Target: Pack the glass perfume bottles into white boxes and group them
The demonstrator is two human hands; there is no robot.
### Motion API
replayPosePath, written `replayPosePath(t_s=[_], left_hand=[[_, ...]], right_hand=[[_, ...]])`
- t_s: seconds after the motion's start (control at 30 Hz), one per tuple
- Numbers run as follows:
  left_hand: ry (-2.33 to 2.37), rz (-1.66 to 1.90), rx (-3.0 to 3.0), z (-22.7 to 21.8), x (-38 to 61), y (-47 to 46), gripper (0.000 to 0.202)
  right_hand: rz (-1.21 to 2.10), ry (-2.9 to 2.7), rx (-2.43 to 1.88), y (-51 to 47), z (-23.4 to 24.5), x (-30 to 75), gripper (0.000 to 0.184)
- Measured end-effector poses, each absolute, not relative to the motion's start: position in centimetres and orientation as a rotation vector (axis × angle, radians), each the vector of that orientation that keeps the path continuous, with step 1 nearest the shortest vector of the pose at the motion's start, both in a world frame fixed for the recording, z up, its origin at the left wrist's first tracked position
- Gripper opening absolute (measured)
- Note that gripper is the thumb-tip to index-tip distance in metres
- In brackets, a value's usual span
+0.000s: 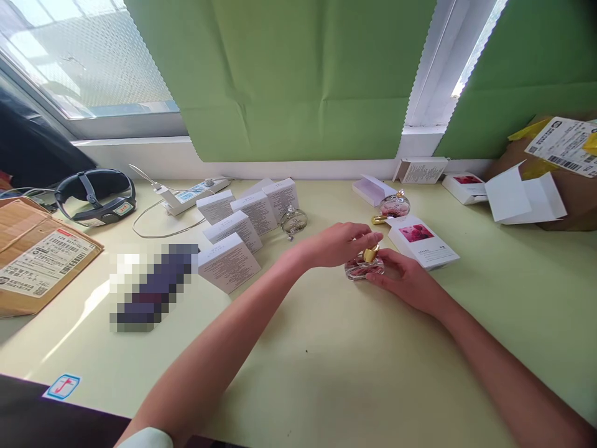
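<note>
A round glass perfume bottle (358, 270) with pinkish contents rests on the table between my hands. My right hand (405, 279) grips its right side, thumb near the base. From the left, my left hand (342, 244) reaches over the top, its fingers closed at the bottle's gold cap (371, 253); part of the grip is hidden. Just beyond my right hand lies a white box (423, 241) with a pink flower picture. Behind it is a second pink perfume bottle (395, 205), with a gold piece (379, 219) lying beside it.
Several white boxes (228, 264) stand left of centre, near a clear glass bottle (293, 221). A power strip (196, 194), a head strap (96, 198) and a carton (46, 255) are at left. Opened white packaging (525, 196) and a larger carton (569, 186) are at right.
</note>
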State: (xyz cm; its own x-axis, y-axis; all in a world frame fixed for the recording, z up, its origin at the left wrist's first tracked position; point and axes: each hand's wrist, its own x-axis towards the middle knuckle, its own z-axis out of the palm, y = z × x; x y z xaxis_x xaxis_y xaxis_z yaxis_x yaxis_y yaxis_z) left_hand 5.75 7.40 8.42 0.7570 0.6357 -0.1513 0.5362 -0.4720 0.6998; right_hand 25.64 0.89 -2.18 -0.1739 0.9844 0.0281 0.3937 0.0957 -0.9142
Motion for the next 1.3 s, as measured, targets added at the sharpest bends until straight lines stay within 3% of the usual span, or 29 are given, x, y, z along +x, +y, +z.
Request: replayPosePath(t_s=[1.3], left_hand=[[0.867, 0.15, 2.252, 8.55, 6.04, 7.2, 0.04]], right_hand=[[1.008, -1.724, -1.399, 0.86, -1.74, 25.51, 0.044]])
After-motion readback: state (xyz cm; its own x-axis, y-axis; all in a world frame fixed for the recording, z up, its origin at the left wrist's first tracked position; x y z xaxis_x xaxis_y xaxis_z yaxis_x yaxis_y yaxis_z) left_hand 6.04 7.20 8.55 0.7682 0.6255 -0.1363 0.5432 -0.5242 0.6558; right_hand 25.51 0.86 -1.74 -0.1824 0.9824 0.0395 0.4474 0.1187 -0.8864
